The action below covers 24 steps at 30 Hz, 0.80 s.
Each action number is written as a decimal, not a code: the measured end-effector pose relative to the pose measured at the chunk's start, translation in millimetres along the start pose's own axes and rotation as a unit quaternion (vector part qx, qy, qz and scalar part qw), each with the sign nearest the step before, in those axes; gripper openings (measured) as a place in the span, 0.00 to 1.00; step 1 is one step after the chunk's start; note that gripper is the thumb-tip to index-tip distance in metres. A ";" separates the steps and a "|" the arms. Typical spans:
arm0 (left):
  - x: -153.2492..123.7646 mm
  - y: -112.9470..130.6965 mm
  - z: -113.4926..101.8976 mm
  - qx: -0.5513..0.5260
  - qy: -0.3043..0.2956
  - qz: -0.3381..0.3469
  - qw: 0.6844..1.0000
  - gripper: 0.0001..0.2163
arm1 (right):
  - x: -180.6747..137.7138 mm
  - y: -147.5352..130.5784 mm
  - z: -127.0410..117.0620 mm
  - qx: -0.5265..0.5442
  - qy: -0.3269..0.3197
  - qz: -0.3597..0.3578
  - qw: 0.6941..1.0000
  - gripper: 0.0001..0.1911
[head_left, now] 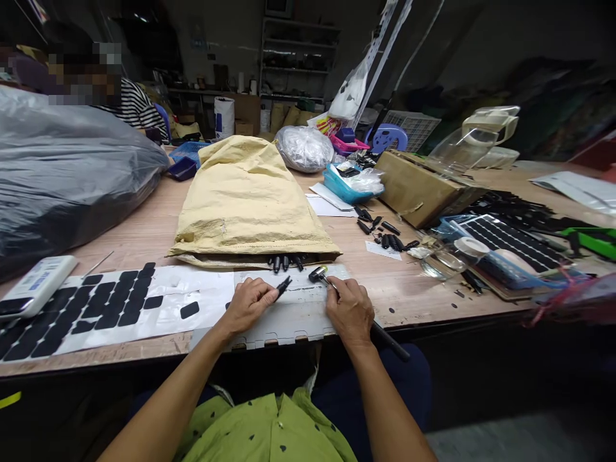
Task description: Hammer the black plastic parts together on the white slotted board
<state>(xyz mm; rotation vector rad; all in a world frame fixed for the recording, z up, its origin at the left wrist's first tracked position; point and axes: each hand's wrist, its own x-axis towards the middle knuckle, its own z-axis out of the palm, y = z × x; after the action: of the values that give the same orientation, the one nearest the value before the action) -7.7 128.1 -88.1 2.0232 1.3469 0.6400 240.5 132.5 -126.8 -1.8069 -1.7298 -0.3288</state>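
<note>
My left hand (251, 304) pinches a small black piece with a narrow, forked-looking end (283, 287) between thumb and fingers. It is held over a pale board (293, 317) at the table's front edge. My right hand (350, 310) is wrapped round a small hammer (392, 342); its dark handle sticks out below the hand, and its head is close above the board, right of the black piece. Just beyond my hands lies a yellow woven sack (250, 199), its mouth towards me. Several black cylindrical parts (285, 262) poke out of that mouth.
On the left are a sheet of black stickers (103, 301), a white device (38, 287) and a big grey plastic bag (72, 173). To the right are loose black parts (385, 232), a cardboard box (418, 186) and a blue tray (510, 256). A person in striped sleeves (142, 109) sits far left.
</note>
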 end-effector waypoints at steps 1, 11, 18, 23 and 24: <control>-5.4 3.3 -1.3 -0.005 -0.014 0.018 1.000 0.15 | 0.1 -0.1 -0.2 -0.002 0.000 0.000 1.000 0.12; -53.3 24.8 17.3 0.073 -0.098 0.119 0.985 0.12 | -0.9 -0.9 -0.9 -0.009 0.001 -0.002 1.000 0.13; 31.7 19.2 13.1 0.057 0.132 -0.084 0.986 0.12 | -0.8 -1.3 -1.1 -0.008 -0.003 0.000 1.000 0.13; 74.2 13.6 12.3 0.163 0.141 -0.173 0.961 0.12 | -0.3 -0.8 -1.0 -0.004 -0.004 0.000 1.000 0.13; 74.8 13.5 11.4 0.169 0.130 -0.185 0.959 0.12 | -0.2 -0.9 -1.2 -0.004 -0.003 0.003 1.000 0.13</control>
<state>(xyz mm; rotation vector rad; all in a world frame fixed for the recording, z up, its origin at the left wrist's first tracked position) 35.8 191.1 -82.1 1.9044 2.0500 0.5428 239.9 131.7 -125.7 -1.8205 -1.7300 -0.3278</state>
